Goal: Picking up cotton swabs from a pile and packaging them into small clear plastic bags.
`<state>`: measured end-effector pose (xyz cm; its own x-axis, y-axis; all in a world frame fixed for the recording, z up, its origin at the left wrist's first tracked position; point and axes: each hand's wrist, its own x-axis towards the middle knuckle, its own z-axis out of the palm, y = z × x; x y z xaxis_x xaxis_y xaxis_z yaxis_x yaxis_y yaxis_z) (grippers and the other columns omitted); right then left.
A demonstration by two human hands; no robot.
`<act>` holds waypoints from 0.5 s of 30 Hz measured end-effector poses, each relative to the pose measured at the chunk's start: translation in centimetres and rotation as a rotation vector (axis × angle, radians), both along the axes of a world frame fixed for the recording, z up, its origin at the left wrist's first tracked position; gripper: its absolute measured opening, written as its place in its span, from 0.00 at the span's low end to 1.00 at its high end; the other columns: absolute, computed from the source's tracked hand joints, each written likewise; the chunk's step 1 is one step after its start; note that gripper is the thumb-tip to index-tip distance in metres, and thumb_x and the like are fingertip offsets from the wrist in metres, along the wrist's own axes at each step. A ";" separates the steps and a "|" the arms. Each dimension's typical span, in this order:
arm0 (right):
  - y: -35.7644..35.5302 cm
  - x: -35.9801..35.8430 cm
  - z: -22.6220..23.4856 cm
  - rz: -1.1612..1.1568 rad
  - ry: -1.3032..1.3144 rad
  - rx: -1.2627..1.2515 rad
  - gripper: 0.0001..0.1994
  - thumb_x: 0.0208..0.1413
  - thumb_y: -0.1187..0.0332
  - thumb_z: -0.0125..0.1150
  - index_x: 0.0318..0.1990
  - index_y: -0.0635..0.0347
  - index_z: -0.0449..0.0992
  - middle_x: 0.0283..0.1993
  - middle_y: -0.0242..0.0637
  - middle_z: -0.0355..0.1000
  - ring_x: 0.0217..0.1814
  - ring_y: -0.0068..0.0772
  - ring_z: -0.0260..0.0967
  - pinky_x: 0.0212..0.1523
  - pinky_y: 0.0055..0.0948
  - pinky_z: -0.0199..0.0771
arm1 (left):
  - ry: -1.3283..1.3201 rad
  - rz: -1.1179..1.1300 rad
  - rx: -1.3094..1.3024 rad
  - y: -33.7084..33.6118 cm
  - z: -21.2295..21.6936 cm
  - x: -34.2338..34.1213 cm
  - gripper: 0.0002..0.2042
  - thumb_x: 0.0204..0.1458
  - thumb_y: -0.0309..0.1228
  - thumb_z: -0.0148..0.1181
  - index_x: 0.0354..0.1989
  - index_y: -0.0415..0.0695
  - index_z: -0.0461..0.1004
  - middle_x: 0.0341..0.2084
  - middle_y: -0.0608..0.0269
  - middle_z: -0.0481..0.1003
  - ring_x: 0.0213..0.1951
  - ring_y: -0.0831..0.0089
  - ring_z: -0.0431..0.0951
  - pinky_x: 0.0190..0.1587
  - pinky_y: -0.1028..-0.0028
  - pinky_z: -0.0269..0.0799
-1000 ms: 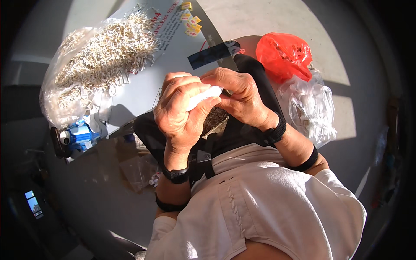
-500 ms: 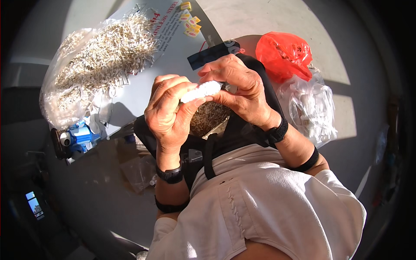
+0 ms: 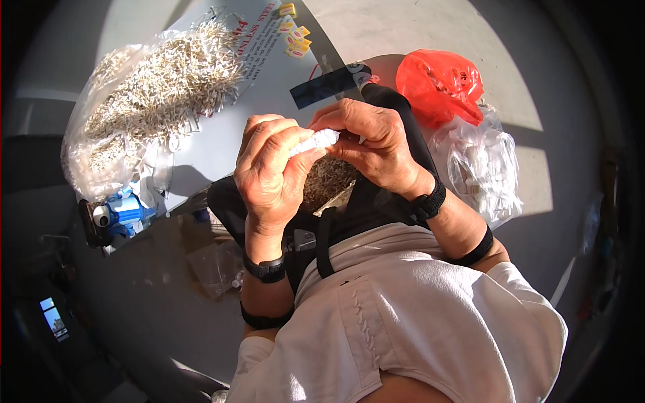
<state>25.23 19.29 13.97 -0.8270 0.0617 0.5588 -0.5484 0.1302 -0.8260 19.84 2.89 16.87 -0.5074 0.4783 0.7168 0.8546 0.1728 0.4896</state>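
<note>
In front of my lap, both hands hold a small white, roll-shaped bundle point(image 3: 316, 142) that shines in the sun; I cannot make out its exact kind. My left hand point(image 3: 267, 171) pinches its left end between thumb and fingers. At the other end, my right hand point(image 3: 376, 142) has its thumb and fingertips closed on the tip. Fingers cover part of the bundle. Below it, between my legs, lies a mass of small brownish, stick-like pieces point(image 3: 328, 180), partly hidden by my hands.
A grey printed table point(image 3: 218, 134) bears a clear bag with a heap of small pale sticks point(image 3: 161, 87), several yellow-and-white packets point(image 3: 295, 40) and a blue object point(image 3: 129, 209). At right are a red plastic bag point(image 3: 440, 87) and a clear bag of white items point(image 3: 484, 168).
My left hand has shifted slightly right, and my right-hand fingers have come down closer over the bundle. Less of the white bundle shows between the hands.
</note>
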 end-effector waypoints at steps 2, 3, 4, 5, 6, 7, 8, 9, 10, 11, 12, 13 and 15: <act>0.0 0.1 0.1 0.008 -0.043 -0.019 0.12 0.47 0.78 0.67 0.40 0.65 0.76 0.36 0.38 0.73 0.35 0.30 0.72 0.35 0.24 0.73 | -0.002 0.001 0.000 0.0 -0.4 -0.1 0.16 0.35 0.24 0.72 0.34 0.39 0.75 0.29 0.60 0.73 0.35 0.60 0.74 0.37 0.67 0.72; 0.0 0.1 0.0 0.013 -0.087 -0.038 0.12 0.47 0.79 0.67 0.40 0.65 0.76 0.36 0.38 0.73 0.35 0.30 0.72 0.35 0.24 0.73 | -0.004 -0.001 0.000 0.1 -0.5 -0.2 0.17 0.34 0.24 0.72 0.35 0.39 0.75 0.30 0.60 0.73 0.35 0.60 0.74 0.37 0.67 0.72; 0.1 0.1 0.0 0.012 -0.088 -0.038 0.12 0.47 0.79 0.67 0.40 0.65 0.76 0.36 0.38 0.73 0.35 0.30 0.72 0.35 0.24 0.73 | -0.005 -0.002 0.001 0.2 -0.3 -0.2 0.17 0.34 0.24 0.72 0.35 0.39 0.75 0.30 0.60 0.73 0.35 0.60 0.74 0.37 0.67 0.72; 0.1 0.0 -0.1 -0.007 -0.079 -0.013 0.12 0.46 0.79 0.67 0.41 0.65 0.75 0.35 0.38 0.73 0.34 0.30 0.73 0.35 0.24 0.73 | -0.011 -0.001 -0.005 0.3 -0.1 -0.1 0.16 0.35 0.24 0.72 0.35 0.39 0.75 0.31 0.60 0.73 0.36 0.60 0.73 0.38 0.67 0.72; 0.1 0.0 -0.1 -0.024 -0.070 0.012 0.13 0.46 0.79 0.67 0.41 0.65 0.75 0.35 0.38 0.73 0.34 0.30 0.73 0.35 0.24 0.73 | -0.018 0.002 -0.012 0.3 0.1 -0.1 0.16 0.35 0.23 0.72 0.35 0.39 0.74 0.32 0.59 0.73 0.36 0.60 0.73 0.38 0.67 0.71; 0.1 0.0 -0.1 -0.024 -0.071 0.012 0.13 0.46 0.79 0.67 0.41 0.65 0.75 0.35 0.38 0.73 0.34 0.30 0.73 0.35 0.24 0.73 | -0.019 0.002 -0.012 0.4 0.1 0.0 0.16 0.35 0.23 0.72 0.35 0.39 0.74 0.32 0.59 0.73 0.36 0.60 0.73 0.38 0.67 0.71; 0.1 0.0 -0.1 -0.046 -0.072 0.037 0.13 0.46 0.79 0.68 0.41 0.65 0.75 0.35 0.37 0.73 0.33 0.30 0.73 0.34 0.25 0.73 | -0.023 0.003 -0.015 0.6 0.0 0.0 0.16 0.35 0.23 0.72 0.34 0.39 0.74 0.32 0.59 0.73 0.36 0.60 0.73 0.38 0.67 0.71; 0.0 -0.1 -0.2 -0.069 -0.072 0.062 0.14 0.45 0.79 0.68 0.41 0.65 0.75 0.34 0.37 0.73 0.33 0.30 0.73 0.34 0.25 0.73 | -0.028 0.005 -0.019 0.7 0.0 0.0 0.15 0.35 0.23 0.71 0.34 0.39 0.74 0.32 0.59 0.72 0.36 0.60 0.72 0.37 0.67 0.71; 0.0 -0.1 -0.2 -0.069 -0.073 0.062 0.14 0.45 0.79 0.68 0.41 0.65 0.75 0.34 0.37 0.73 0.33 0.30 0.73 0.34 0.25 0.73 | -0.029 0.004 -0.019 0.8 -0.1 -0.1 0.15 0.35 0.23 0.71 0.34 0.39 0.74 0.32 0.59 0.72 0.36 0.60 0.72 0.37 0.67 0.71; -0.1 -0.2 -0.4 -0.076 -0.073 0.021 0.14 0.45 0.79 0.68 0.41 0.65 0.75 0.34 0.37 0.72 0.32 0.29 0.72 0.33 0.25 0.73 | -0.028 -0.007 -0.025 0.8 -0.2 -0.2 0.16 0.35 0.22 0.71 0.34 0.39 0.74 0.31 0.59 0.72 0.35 0.60 0.72 0.37 0.67 0.71; -0.2 -0.2 -0.5 -0.083 -0.074 -0.021 0.15 0.44 0.79 0.69 0.41 0.65 0.75 0.33 0.37 0.72 0.31 0.29 0.72 0.32 0.25 0.72 | -0.027 -0.016 -0.031 0.9 -0.3 -0.3 0.16 0.35 0.22 0.71 0.34 0.39 0.74 0.31 0.59 0.72 0.34 0.60 0.72 0.37 0.67 0.71; -0.1 -0.2 -0.6 -0.082 -0.076 -0.022 0.15 0.44 0.79 0.69 0.41 0.65 0.75 0.33 0.37 0.72 0.31 0.29 0.72 0.32 0.25 0.72 | -0.029 -0.016 -0.031 0.9 -0.5 -0.5 0.16 0.35 0.22 0.71 0.34 0.39 0.74 0.31 0.59 0.72 0.34 0.60 0.72 0.37 0.67 0.71; 0.1 -0.3 -0.8 -0.115 -0.059 0.113 0.15 0.43 0.79 0.69 0.40 0.64 0.75 0.32 0.36 0.72 0.31 0.28 0.71 0.32 0.25 0.72 | 0.008 -0.053 -0.076 0.9 -1.0 -0.9 0.17 0.34 0.22 0.72 0.35 0.39 0.73 0.30 0.59 0.72 0.34 0.60 0.72 0.36 0.66 0.71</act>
